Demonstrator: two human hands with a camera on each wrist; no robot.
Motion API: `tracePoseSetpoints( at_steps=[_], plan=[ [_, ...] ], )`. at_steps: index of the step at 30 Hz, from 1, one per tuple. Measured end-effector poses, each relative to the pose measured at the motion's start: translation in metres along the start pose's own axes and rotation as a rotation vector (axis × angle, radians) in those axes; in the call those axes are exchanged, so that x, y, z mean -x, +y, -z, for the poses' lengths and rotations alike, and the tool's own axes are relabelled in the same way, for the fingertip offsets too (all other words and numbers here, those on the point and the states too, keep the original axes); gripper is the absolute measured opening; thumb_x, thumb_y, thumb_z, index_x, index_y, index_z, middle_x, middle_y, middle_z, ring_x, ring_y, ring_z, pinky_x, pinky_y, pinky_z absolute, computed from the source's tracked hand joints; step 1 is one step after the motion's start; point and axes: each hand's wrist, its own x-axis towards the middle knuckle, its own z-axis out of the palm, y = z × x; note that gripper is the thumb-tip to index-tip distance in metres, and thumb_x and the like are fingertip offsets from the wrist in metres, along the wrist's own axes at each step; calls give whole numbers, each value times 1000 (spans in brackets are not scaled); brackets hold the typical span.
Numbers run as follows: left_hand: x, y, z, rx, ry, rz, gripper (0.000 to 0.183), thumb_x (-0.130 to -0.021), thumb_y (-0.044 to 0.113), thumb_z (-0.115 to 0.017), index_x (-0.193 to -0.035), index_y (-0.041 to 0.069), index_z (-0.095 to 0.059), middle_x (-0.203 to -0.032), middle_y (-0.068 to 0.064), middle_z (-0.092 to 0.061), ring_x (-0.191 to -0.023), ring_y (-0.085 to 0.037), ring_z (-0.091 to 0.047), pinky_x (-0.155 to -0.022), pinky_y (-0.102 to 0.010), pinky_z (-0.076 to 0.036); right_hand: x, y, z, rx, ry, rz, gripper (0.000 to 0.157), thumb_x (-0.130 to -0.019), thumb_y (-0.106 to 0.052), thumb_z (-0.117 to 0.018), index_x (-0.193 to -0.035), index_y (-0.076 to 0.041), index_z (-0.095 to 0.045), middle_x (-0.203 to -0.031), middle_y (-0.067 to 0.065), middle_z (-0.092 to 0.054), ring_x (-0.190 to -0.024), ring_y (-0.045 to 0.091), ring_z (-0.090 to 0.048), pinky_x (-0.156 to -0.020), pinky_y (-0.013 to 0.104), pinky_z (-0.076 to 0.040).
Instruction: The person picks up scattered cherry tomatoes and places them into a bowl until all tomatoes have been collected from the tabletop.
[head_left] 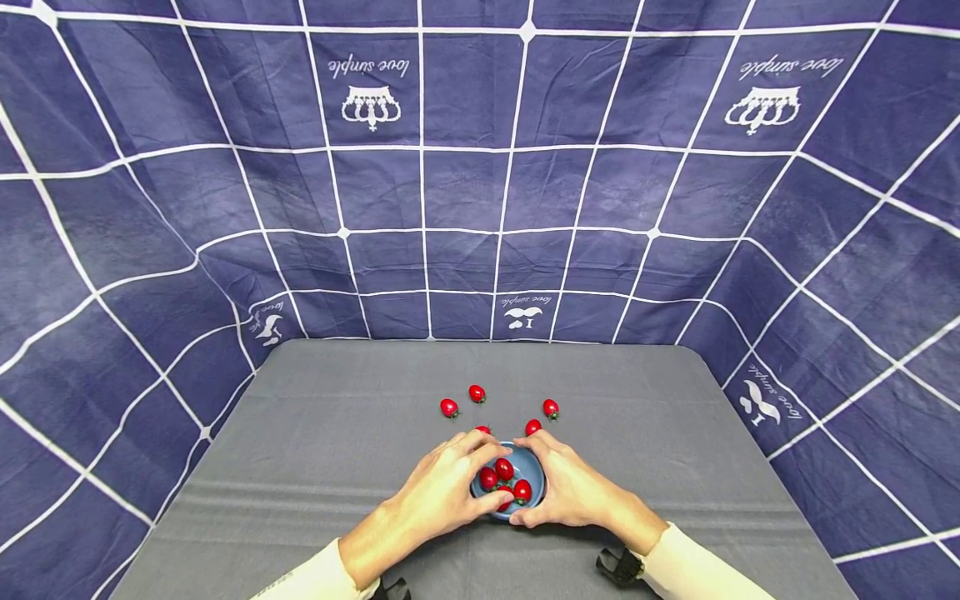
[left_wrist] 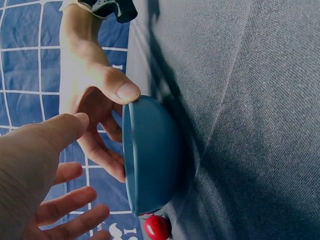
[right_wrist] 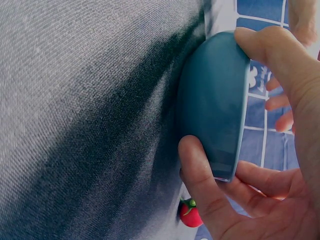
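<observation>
A round blue bowl (head_left: 531,468) stands on the grey cloth, with several red cherry tomatoes (head_left: 505,469) inside. My right hand (head_left: 576,490) grips it from the right, thumb on the near rim and fingers round the far side, as the right wrist view shows against the bowl's outer wall (right_wrist: 212,105). Over the left part of the bowl is my left hand (head_left: 446,477), its fingers spread and loosely bent. In the left wrist view that hand's thumb (left_wrist: 65,131) is apart from the bowl (left_wrist: 157,155), and nothing is held.
Beyond the bowl lie several loose cherry tomatoes, among them one at the left (head_left: 449,407), one farther back (head_left: 477,392) and one at the right (head_left: 551,408). Grey cloth (head_left: 322,433) covers the table. Blue white-lined curtains (head_left: 465,192) hang behind and at both sides.
</observation>
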Motion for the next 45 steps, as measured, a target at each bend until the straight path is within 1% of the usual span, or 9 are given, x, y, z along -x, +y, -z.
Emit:
tracePoseSetpoints(
  at_steps=[1,3,7,13,16,26,33,40,45],
  plan=[
    [0,0,0,1,-2,3,59,-90,51,-100,-140,24,-83,-133,4,-79,-115,-15,-77,-99,-37,-68,0,-17,11,-8,-14,-37,101,-78,-56,-107,-153,-3,-64,-143,10,-70,-116,23,-76,-100,36,-67],
    [0,-1,0,8,-6,14,58,-91,50,-100,-140,24,-83,-135,4,-78,-116,-15,-77,-99,-38,-68,0,-18,11,-4,-30,-57,101,-77,-54,-107,-154,-3,-63,-144,10,-70,-118,23,-76,-102,35,-67],
    [-1,-3,1,21,-4,28,57,-92,50,-99,-139,23,-83,-138,5,-77,-119,-15,-77,-100,-40,-68,0,-20,12,6,-48,-65,102,-78,-52,-107,-154,-2,-63,-147,9,-69,-120,22,-76,-104,34,-66],
    [-6,-9,-1,37,44,27,54,-90,44,-101,-136,21,-84,-136,4,-79,-118,-17,-79,-99,-42,-68,0,-21,12,11,-44,-70,104,-76,-51,-108,-155,-1,-63,-146,7,-69,-121,21,-76,-105,35,-66],
    [-8,-14,-3,51,56,49,53,-90,42,-102,-135,22,-84,-135,3,-79,-119,-18,-80,-100,-43,-69,0,-20,11,13,-42,-73,105,-76,-51,-108,-155,-1,-63,-145,6,-69,-122,21,-76,-105,35,-66],
    [-11,-33,-3,30,83,103,57,-89,44,-103,-137,20,-84,-137,2,-79,-121,-21,-78,-101,-48,-68,0,-19,11,20,-38,-61,103,-75,-52,-108,-154,-4,-64,-142,5,-70,-120,19,-76,-105,34,-66],
    [-16,-50,-5,17,107,170,56,-90,43,-101,-139,21,-82,-138,3,-79,-122,-25,-78,-98,-50,-68,0,-18,12,4,-39,-63,103,-75,-50,-109,-155,-4,-63,-143,3,-69,-120,16,-75,-105,33,-66],
    [-19,-65,-9,29,69,231,56,-94,42,-99,-142,19,-81,-135,0,-80,-125,-31,-78,-102,-57,-66,0,-19,12,10,-34,-63,104,-74,-50,-109,-155,-4,-64,-143,4,-70,-120,16,-75,-106,34,-65],
    [-22,-76,-14,49,60,264,55,-94,39,-98,-140,16,-82,-131,-5,-80,-117,-30,-78,-100,-58,-66,0,-18,12,5,-36,-74,104,-73,-50,-109,-155,-5,-64,-143,3,-69,-120,16,-74,-107,34,-65]
  ],
)
